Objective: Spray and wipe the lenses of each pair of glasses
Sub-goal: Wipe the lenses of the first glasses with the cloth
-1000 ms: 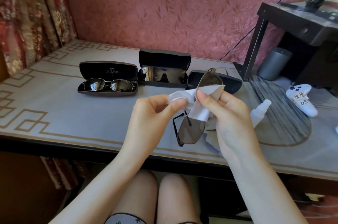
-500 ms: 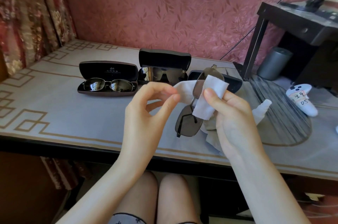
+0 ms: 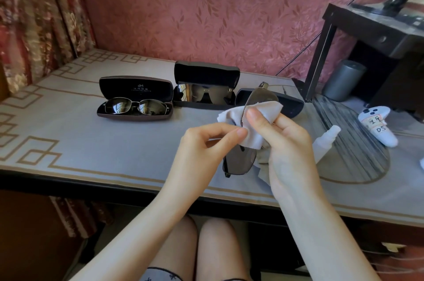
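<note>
Mid-wipe at centre-right of frame: fingers of your right hand [image 3: 291, 150] pinch the cleaning cloth [image 3: 259, 120] round the upper lens of the sunglasses [image 3: 241, 161], your left hand [image 3: 204, 145] pinching the cloth's edge, so next, I reckon, slide to the lower lens.

My right hand [image 3: 289, 147] grips a pale cloth [image 3: 254, 134] folded over the upper lens of the dark sunglasses [image 3: 239, 161], which stand tilted above the table [image 3: 91, 143]. My left hand [image 3: 206, 143] pinches the cloth's edge between thumb and forefinger. The lower lens hangs bare. Behind lie two open cases, the left case [image 3: 135, 97] and the middle case [image 3: 206, 88], each holding sunglasses, and a third case [image 3: 291, 104]. A white spray bottle [image 3: 325, 140] lies just beside my right hand.
</note>
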Demonstrator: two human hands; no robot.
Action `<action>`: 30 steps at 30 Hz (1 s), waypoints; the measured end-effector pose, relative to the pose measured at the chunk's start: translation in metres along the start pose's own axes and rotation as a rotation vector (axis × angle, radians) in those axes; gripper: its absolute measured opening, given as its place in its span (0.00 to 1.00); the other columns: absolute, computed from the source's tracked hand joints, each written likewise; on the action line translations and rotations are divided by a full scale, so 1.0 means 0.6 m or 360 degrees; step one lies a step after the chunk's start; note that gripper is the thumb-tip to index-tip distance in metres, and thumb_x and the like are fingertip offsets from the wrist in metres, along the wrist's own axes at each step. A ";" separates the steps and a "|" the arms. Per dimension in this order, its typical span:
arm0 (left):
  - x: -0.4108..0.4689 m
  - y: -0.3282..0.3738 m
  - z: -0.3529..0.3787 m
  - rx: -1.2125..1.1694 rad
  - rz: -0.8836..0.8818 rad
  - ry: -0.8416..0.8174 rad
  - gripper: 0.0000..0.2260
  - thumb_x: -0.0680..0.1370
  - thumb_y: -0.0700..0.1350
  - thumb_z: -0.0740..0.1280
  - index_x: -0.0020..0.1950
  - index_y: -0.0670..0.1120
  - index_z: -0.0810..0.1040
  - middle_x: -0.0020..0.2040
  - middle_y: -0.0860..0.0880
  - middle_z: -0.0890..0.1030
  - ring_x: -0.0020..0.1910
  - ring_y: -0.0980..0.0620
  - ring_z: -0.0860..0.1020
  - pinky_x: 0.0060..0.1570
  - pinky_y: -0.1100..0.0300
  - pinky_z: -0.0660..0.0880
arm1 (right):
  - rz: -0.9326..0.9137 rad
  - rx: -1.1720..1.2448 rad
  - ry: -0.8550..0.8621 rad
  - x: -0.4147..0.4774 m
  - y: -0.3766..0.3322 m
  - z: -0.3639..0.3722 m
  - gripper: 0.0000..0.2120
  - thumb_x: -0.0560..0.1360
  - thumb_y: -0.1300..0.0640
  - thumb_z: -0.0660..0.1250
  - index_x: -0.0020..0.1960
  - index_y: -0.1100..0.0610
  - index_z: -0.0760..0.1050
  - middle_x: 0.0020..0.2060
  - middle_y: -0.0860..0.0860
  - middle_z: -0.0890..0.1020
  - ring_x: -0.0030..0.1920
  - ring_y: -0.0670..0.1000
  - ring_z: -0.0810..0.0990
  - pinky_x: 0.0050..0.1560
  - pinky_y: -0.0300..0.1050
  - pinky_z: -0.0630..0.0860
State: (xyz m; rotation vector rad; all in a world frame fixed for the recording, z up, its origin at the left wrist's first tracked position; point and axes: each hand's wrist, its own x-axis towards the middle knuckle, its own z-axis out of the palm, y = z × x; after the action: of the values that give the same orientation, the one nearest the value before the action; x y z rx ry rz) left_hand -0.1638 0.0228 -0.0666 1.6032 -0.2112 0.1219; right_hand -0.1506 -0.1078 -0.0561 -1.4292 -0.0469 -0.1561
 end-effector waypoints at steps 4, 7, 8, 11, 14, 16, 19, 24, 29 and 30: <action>0.001 -0.001 -0.004 -0.0035 -0.0031 0.0008 0.08 0.76 0.46 0.69 0.41 0.46 0.85 0.35 0.48 0.83 0.35 0.58 0.76 0.37 0.68 0.70 | 0.0042 -0.0042 -0.0021 -0.001 -0.007 -0.004 0.11 0.73 0.58 0.72 0.49 0.66 0.80 0.48 0.61 0.85 0.49 0.58 0.83 0.39 0.34 0.71; 0.001 -0.003 -0.006 -0.0021 -0.0056 -0.0009 0.11 0.74 0.51 0.69 0.38 0.44 0.83 0.30 0.43 0.73 0.32 0.54 0.68 0.33 0.60 0.65 | 0.0080 -0.0057 0.0057 -0.001 -0.006 -0.006 0.11 0.69 0.60 0.74 0.48 0.66 0.80 0.44 0.60 0.86 0.42 0.52 0.81 0.33 0.31 0.69; 0.001 -0.004 -0.007 -0.0021 -0.0061 -0.0033 0.13 0.73 0.53 0.68 0.38 0.44 0.82 0.33 0.38 0.74 0.34 0.53 0.69 0.36 0.59 0.65 | 0.0100 -0.0046 0.0057 0.000 -0.007 -0.007 0.10 0.69 0.60 0.74 0.47 0.65 0.81 0.41 0.58 0.85 0.40 0.50 0.81 0.34 0.32 0.70; -0.001 -0.006 -0.010 0.0007 -0.0066 -0.0067 0.14 0.70 0.57 0.67 0.39 0.46 0.84 0.38 0.40 0.82 0.37 0.52 0.74 0.42 0.60 0.70 | 0.0133 -0.0017 0.0034 0.006 -0.013 -0.008 0.06 0.69 0.57 0.74 0.43 0.59 0.82 0.35 0.51 0.82 0.33 0.45 0.76 0.36 0.34 0.68; -0.001 -0.008 -0.010 0.0044 -0.0073 -0.0043 0.12 0.70 0.57 0.67 0.40 0.50 0.85 0.40 0.50 0.86 0.44 0.52 0.82 0.50 0.58 0.76 | 0.0134 -0.0017 0.0062 0.013 -0.025 -0.008 0.06 0.68 0.52 0.72 0.38 0.55 0.82 0.35 0.50 0.82 0.39 0.48 0.77 0.43 0.47 0.64; 0.000 -0.006 -0.009 0.0054 -0.0071 -0.0028 0.11 0.71 0.56 0.67 0.39 0.51 0.85 0.40 0.55 0.86 0.48 0.51 0.82 0.54 0.55 0.76 | 0.0136 0.0010 0.0086 0.018 -0.028 -0.007 0.08 0.72 0.52 0.71 0.38 0.56 0.81 0.34 0.49 0.82 0.38 0.47 0.78 0.44 0.45 0.66; -0.001 -0.004 -0.010 0.0064 -0.0055 -0.0012 0.08 0.74 0.52 0.68 0.38 0.52 0.85 0.40 0.55 0.86 0.48 0.49 0.82 0.55 0.51 0.76 | 0.0162 -0.0046 0.0082 0.018 -0.028 0.001 0.10 0.74 0.51 0.71 0.38 0.56 0.81 0.32 0.52 0.82 0.35 0.46 0.76 0.38 0.43 0.64; -0.001 -0.006 -0.015 0.0055 0.0000 0.0054 0.07 0.74 0.49 0.69 0.39 0.50 0.85 0.39 0.54 0.86 0.46 0.51 0.83 0.53 0.56 0.76 | 0.0133 -0.0056 -0.0009 0.007 -0.021 0.001 0.07 0.72 0.58 0.72 0.46 0.62 0.82 0.36 0.52 0.83 0.36 0.46 0.78 0.30 0.30 0.69; -0.002 -0.014 -0.016 0.0085 0.0005 0.0066 0.07 0.75 0.46 0.69 0.38 0.49 0.85 0.37 0.56 0.85 0.39 0.58 0.81 0.42 0.65 0.74 | 0.0153 -0.0052 -0.0098 -0.006 -0.009 -0.011 0.07 0.71 0.62 0.72 0.48 0.62 0.83 0.39 0.54 0.86 0.40 0.48 0.85 0.39 0.34 0.78; -0.002 -0.016 -0.015 0.0090 0.0000 0.0069 0.07 0.75 0.47 0.69 0.38 0.50 0.85 0.37 0.56 0.85 0.40 0.55 0.81 0.43 0.63 0.75 | 0.0161 -0.0069 -0.0103 -0.007 -0.009 -0.012 0.08 0.70 0.62 0.72 0.48 0.62 0.83 0.40 0.55 0.87 0.42 0.50 0.85 0.42 0.36 0.79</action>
State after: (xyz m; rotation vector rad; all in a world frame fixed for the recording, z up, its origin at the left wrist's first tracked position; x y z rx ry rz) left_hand -0.1624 0.0323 -0.0756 1.6553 -0.1758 0.1635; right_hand -0.1560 -0.1152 -0.0526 -1.4763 -0.0247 -0.0275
